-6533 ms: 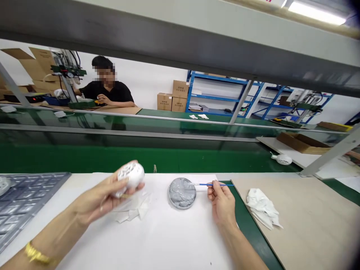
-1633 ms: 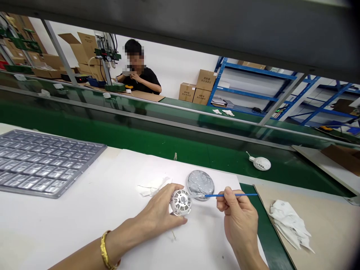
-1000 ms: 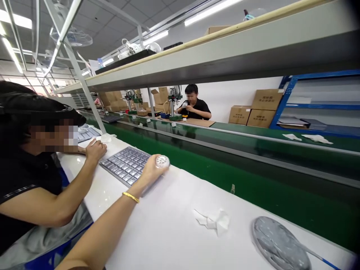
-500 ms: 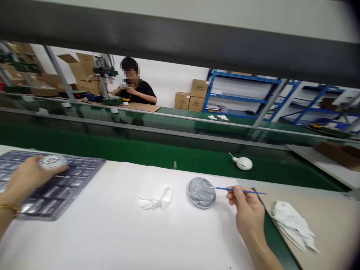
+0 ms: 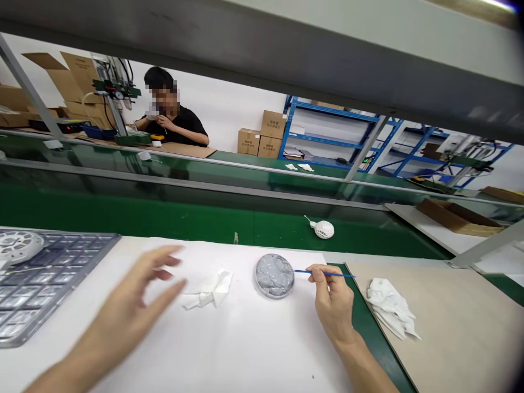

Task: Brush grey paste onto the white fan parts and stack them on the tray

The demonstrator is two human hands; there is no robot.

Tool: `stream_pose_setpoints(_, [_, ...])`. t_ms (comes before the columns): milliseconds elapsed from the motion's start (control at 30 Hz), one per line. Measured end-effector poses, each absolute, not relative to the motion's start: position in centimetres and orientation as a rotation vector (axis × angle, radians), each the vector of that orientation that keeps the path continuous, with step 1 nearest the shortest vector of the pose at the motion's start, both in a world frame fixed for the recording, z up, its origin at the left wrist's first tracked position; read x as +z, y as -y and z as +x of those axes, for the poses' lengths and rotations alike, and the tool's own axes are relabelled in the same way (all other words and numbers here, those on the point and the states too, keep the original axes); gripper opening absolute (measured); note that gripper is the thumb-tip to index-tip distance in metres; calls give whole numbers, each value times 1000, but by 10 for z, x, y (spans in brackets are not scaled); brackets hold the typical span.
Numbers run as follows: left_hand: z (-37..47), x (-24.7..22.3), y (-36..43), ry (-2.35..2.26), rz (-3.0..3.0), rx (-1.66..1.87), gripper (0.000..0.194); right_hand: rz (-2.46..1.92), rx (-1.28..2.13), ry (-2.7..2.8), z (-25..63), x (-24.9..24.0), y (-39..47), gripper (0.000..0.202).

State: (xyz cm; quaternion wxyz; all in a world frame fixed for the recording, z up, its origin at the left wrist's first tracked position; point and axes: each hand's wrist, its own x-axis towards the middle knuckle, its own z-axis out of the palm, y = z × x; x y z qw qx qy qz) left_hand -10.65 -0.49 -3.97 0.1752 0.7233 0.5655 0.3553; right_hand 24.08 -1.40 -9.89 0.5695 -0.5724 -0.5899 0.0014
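Note:
My left hand (image 5: 133, 305) is open over the white sheet, fingers spread, just left of a crumpled white tissue (image 5: 213, 290). Pinched in my right hand (image 5: 333, 297) is a thin blue brush (image 5: 311, 271), its tip at the right part of a round dish of grey paste (image 5: 274, 276). A white round part with cutouts (image 5: 19, 246) lies on the clear plastic tray (image 5: 88, 261) at the far left. Another white round part (image 5: 324, 229) with a short wire rests on the green belt.
Crumpled white cloth (image 5: 391, 307) lies on a beige board (image 5: 458, 327) at the right. Beyond the green belt (image 5: 229, 218), a person in black (image 5: 186, 125) sits at a bench. A metal beam (image 5: 245, 60) crosses overhead. An open carton (image 5: 454, 215) stands at the right.
My left hand has let go of the white round part on the tray and moved right, opening. The brush tip remains at the dish. The view has shifted to the right.

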Motion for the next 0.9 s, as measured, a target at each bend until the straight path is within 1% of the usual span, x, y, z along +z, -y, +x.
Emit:
stream_pose_setpoints(67, [-61, -46, 25, -1296, 1999, 834, 33, -1353, 2, 1389, 242, -99, 15, 15])
stream_pose_setpoints(133, [-30, -52, 38, -1062, 1942, 626, 27, -1366, 0, 1397, 243, -99, 15, 15])
stream_pose_setpoints(200, [-12, -58, 45, -912, 1906, 456, 26, -1374, -5, 1412, 244, -100, 15, 17])
stream_pose_setpoints(300, [-2, -65, 47, -877, 1888, 323, 28, -1377, -12, 1425, 243, -99, 15, 18])
stream_pose_setpoints(433, [-2, -73, 44, -950, 1862, 266, 27, -1400, 50, 1387, 241, -98, 15, 21])
stream_pose_setpoints(633, [-5, -76, 43, -959, 1823, 270, 25, -1461, 270, 1190, 242, -100, 12, 26])
stream_pose_setpoints(800, [-3, -73, 42, -967, 1834, 240, 25, -1362, 506, 957, 244, -105, 4, 32])
stream_pose_setpoints(900, [-2, -74, 39, -954, 1855, 242, 26, -1287, 586, 822, 244, -106, 1, 34])
